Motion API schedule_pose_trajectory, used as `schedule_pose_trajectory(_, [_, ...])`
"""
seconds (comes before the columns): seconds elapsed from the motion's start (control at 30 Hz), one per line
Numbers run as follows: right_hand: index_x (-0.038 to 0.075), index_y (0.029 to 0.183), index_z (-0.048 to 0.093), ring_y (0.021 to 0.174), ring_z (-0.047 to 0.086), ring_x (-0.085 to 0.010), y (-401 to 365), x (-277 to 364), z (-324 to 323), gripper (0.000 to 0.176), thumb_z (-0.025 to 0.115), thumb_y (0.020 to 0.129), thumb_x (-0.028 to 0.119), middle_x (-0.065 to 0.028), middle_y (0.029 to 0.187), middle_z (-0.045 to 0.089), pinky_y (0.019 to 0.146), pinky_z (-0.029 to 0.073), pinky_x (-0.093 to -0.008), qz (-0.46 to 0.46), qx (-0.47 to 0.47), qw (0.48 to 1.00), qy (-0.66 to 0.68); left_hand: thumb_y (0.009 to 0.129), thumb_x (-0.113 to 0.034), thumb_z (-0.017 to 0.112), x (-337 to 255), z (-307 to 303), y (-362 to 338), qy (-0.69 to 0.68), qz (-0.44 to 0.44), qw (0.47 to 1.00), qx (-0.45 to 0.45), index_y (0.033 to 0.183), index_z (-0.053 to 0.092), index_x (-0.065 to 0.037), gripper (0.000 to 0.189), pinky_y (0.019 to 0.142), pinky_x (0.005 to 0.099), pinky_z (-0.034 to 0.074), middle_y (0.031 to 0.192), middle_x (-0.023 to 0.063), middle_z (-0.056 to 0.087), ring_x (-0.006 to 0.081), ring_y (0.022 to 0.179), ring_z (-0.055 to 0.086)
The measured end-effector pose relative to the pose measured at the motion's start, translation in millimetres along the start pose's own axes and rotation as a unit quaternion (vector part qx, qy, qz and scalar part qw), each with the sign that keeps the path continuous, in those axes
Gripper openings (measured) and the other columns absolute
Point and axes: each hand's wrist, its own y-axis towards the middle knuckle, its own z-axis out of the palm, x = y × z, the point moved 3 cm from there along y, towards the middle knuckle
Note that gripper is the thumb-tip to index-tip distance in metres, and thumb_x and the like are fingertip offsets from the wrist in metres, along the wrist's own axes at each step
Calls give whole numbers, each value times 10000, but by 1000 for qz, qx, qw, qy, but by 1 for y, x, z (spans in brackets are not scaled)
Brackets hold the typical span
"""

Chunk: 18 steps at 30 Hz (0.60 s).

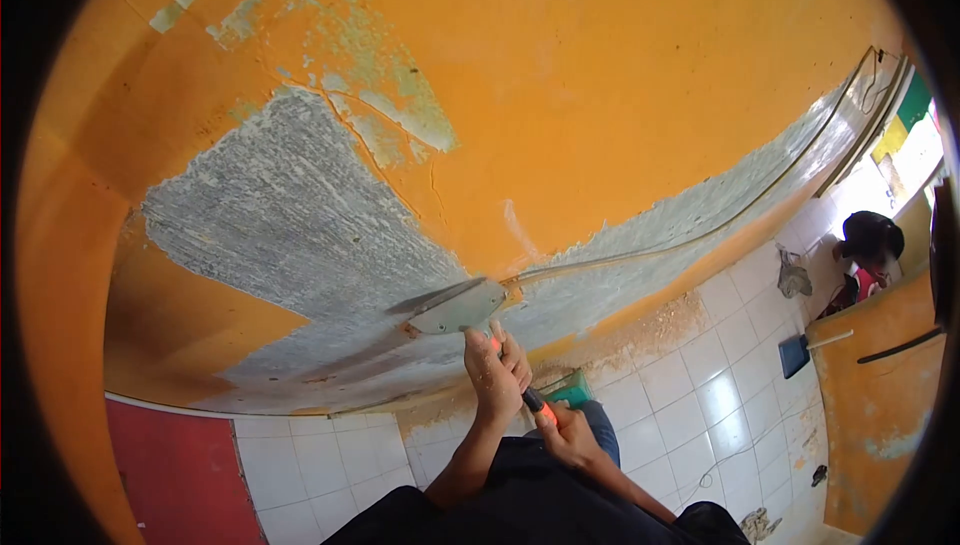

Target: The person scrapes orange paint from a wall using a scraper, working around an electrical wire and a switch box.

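Note:
A wide metal scraper (458,309) with a black and orange handle lies with its blade against the wall, at the border of orange paint (600,95) and bare grey wall (290,205). My left hand (494,370) is wrapped round the handle close to the blade. Lower down, my right hand (570,435) grips the end of the same handle. A cable (640,252) runs along the wall from beside the blade towards the upper right.
White floor tiles (690,375) carry paint flakes along the wall's foot. A green object (568,388) is by my leg. At the right are a person (868,245), a blue dustpan-like object (794,356) and an orange panel (880,395). A red surface (180,465) is lower left.

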Motion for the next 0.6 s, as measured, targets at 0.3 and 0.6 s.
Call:
schedule_pose_trajectory(0.3, [0, 854, 565, 477, 546, -246, 1, -7, -3, 387, 502, 934, 374, -122, 542, 521, 501, 428, -373, -26, 10, 1000, 4, 865, -692, 378, 3, 3, -1, 27, -4, 999, -19, 788, 372, -176, 521, 331, 208, 171, 517, -73, 251, 47, 378, 223])
schedule_pose_trajectory(0.6, [1, 843, 565, 517, 541, -218, 5, 8, -10, 367, 498, 940, 348, -106, 568, 530, 524, 427, -350, 15, 37, 999, 2, 871, -679, 386, -8, 7, -7, -3, 13, 1000, -3, 827, 394, -144, 537, 325, 208, 201, 524, -54, 283, 52, 372, 255])
